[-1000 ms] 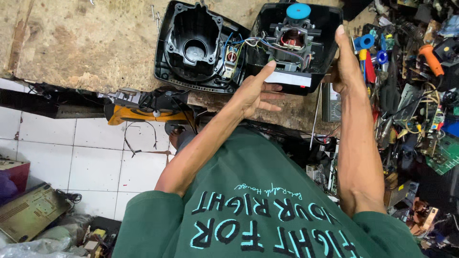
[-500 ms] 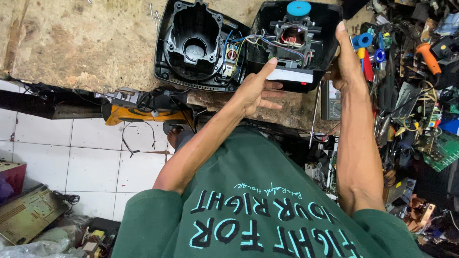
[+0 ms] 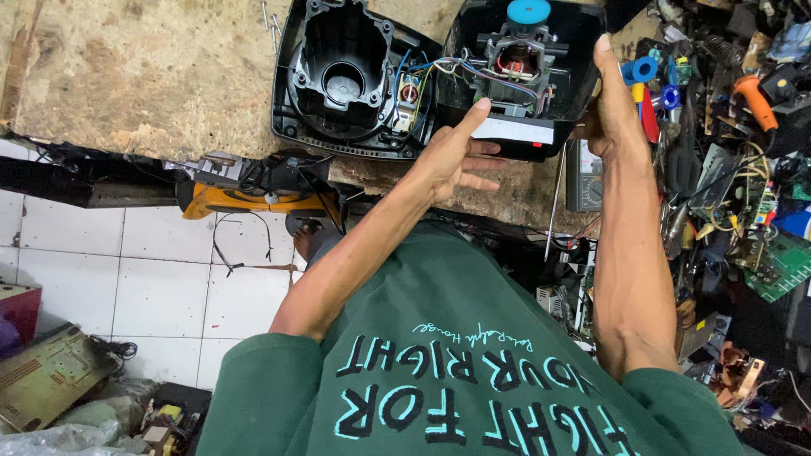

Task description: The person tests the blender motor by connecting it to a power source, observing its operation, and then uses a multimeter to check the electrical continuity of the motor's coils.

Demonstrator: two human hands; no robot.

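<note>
Item: black plastic appliance housing half with exposed motor and blue cap point(image 3: 524, 63), tilted at the worn wooden bench point(image 3: 144, 76) edge, cradled between left hand point(image 3: 456, 160), fingers spread beneath, and right hand point(image 3: 612, 101), fingers pressed along its side; best kept steady so the wires point(image 3: 448, 67) to the empty black shell point(image 3: 342, 80) stay slack.

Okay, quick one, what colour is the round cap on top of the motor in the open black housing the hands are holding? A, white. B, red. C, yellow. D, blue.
D: the round cap above the motor is bright blue, between the left hand and right hand.

Two black housing halves point(image 3: 342, 80) point(image 3: 524, 76), one motor point(image 3: 515, 59), two hands point(image 3: 456, 160) point(image 3: 612, 110).
</note>
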